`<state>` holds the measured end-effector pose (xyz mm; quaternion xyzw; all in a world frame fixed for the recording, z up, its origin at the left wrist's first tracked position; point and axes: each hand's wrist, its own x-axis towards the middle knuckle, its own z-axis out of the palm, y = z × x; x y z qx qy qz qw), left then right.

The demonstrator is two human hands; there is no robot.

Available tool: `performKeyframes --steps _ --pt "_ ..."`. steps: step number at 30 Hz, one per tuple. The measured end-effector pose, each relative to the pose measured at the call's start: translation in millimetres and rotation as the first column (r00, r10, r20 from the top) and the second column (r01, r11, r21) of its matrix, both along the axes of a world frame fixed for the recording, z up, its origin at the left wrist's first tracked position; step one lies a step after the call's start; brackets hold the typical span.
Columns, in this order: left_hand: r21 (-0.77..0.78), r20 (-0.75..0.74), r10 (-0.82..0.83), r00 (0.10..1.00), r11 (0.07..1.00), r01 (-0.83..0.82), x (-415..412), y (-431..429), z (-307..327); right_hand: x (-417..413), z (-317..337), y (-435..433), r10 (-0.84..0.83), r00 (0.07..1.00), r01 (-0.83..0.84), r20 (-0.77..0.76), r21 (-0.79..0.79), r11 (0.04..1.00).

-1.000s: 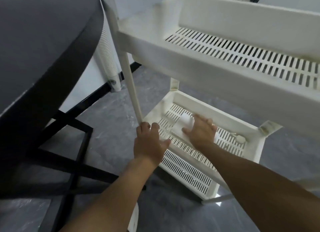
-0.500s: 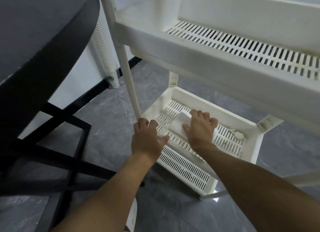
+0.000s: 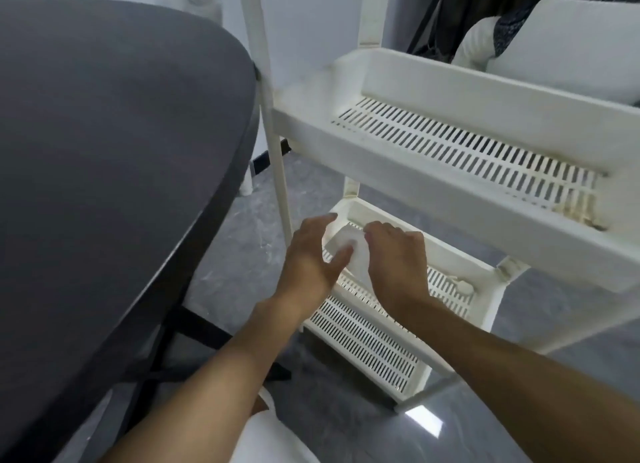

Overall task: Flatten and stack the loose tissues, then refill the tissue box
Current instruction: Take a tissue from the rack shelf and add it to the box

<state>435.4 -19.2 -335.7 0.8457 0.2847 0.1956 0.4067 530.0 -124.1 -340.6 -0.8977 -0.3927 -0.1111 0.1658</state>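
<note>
And there goes the left hand [image 3: 310, 258]: a moment ago it was hooked on the lower tray [image 3: 453, 253] at its front-left corner, now it's off the rim and across to the tissue bundle [image 3: 351, 255]. It's spread wide, thumb laid on the near face and fingers running fairly straight past the far side, cradling rather than clamping. The right hand [image 3: 394, 265], which had been lying flat on top, now has its fingers curled over the bundle's upper edge and grips it. The bundle looks tipped up off the slats at the tray's left end, though blur hides how far. To me that reads as the pick-up getting going, with flattening and stacking yet to come. No tissue box in sight from here. As for room, the upper tray [image 3: 433, 189] hangs right over the hands, so straight up is shut. The corner post [image 3: 281, 185] stands just beside the left knuckles, and the dark table [image 3: 104, 151] walls off the left. The clear way out is back over the tray's front rim, toward the open floor [image 3: 239, 241].
</note>
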Motion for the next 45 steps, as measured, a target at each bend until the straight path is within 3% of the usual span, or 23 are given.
performKeyframes --steps 2,4,6,9,12,14,20,25,30,36,40,45 --pt "-0.078 0.057 -0.019 0.998 0.997 0.024 -11.4 -3.7 24.0 -16.2 21.1 -8.4 0.048 0.998 -0.046 -0.027 0.089 0.995" --pt "-0.083 0.075 -0.048 0.996 0.995 0.054 -26.4 -8.9 46.0 -32.2 42.8 -17.3 0.073 0.982 -0.035 -0.174 0.212 0.977" --pt "-0.052 0.126 -0.065 0.99 0.996 0.072 -42.8 -15.8 66.5 -47.1 65.9 -29.6 0.111 0.967 -0.061 -0.228 0.214 0.975" --pt "0.038 0.146 -0.026 0.989 0.999 0.021 -66.7 -29.1 96.1 -66.9 99.7 -51.4 0.172 0.969 -0.116 -0.176 0.29 0.95" --pt "0.079 0.257 -0.049 0.965 0.996 0.029 -90.3 -51.3 132.7 -81.8 130.4 -71.5 0.256 0.961 -0.179 -0.105 0.466 0.866" --pt "0.102 0.332 -0.041 0.943 0.995 0.007 -105.2 -65.3 161.0 -89.4 156.0 -83.0 0.286 0.953 -0.204 -0.098 0.487 0.849" --pt "0.057 0.482 0.02 0.876 0.997 -0.054 -140.6 -93.4 249.6 -108.8 237.8 -97.7 0.391 0.919 -0.335 0.059 0.641 0.691" --pt "0.149 0.538 0.123 0.834 0.96 -0.237 -189.1 -81.8 308.5 -133.3 296.6 -88.8 0.505 0.861 -0.4 0.062 0.694 0.598" --pt "0.061 0.586 0.323 0.743 0.897 -0.438 -261.2 -44.2 345.1 -172.5 336.8 -43.2 0.678 0.723 -0.347 -0.128 0.782 0.517" --pt "0.117 0.534 0.429 0.728 0.816 -0.566 -360.4 3.9 375.3 -231.1 374.8 51.4 0.811 0.531 -0.343 -0.247 0.812 0.472" --pt "0.176 0.445 0.482 0.754 0.779 -0.602 -406.0 42.8 381.7 -263.8 380.0 120.1 0.83 0.484 -0.425 -0.277 0.755 0.499" --pt "0.246 0.375 0.567 0.733 0.702 -0.669 -420.0 89.4 373.6 -282.8 366.8 180.0 0.814 0.507 -0.494 -0.284 0.678 0.544"
